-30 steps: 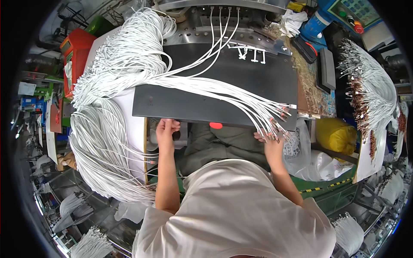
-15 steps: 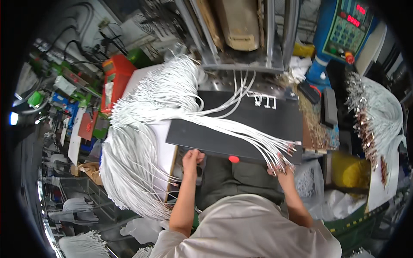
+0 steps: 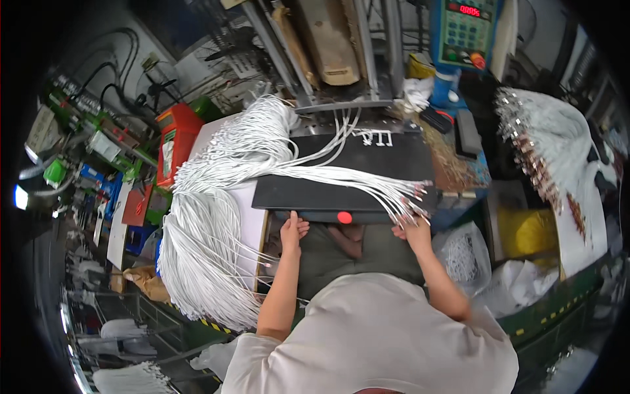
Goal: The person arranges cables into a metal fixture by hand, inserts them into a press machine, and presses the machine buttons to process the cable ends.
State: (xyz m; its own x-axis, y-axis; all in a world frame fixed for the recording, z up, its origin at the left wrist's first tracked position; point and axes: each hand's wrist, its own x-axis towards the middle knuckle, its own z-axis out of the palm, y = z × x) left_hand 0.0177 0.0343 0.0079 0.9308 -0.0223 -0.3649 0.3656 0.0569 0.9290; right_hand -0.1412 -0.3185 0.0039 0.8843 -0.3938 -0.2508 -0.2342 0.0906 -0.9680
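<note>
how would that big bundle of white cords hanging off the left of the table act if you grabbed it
The white cords droop over the table edge in limp curves, so probably floppy. Loosely fanned, they would likely splay and tangle when lifted. The mass looks thick, so perhaps heavier than expected.

I see my left hand (image 3: 293, 231) and right hand (image 3: 413, 231) at the near edge of the work plate (image 3: 341, 190), cords (image 3: 216, 217) draped over its left, control box (image 3: 464, 33) behind.

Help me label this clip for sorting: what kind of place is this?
Probably a factory bench for cable assembly. Big bundles of white cords drape over a black work plate, a machine with a keypad panel stands behind, and more cords hang at right.
</note>
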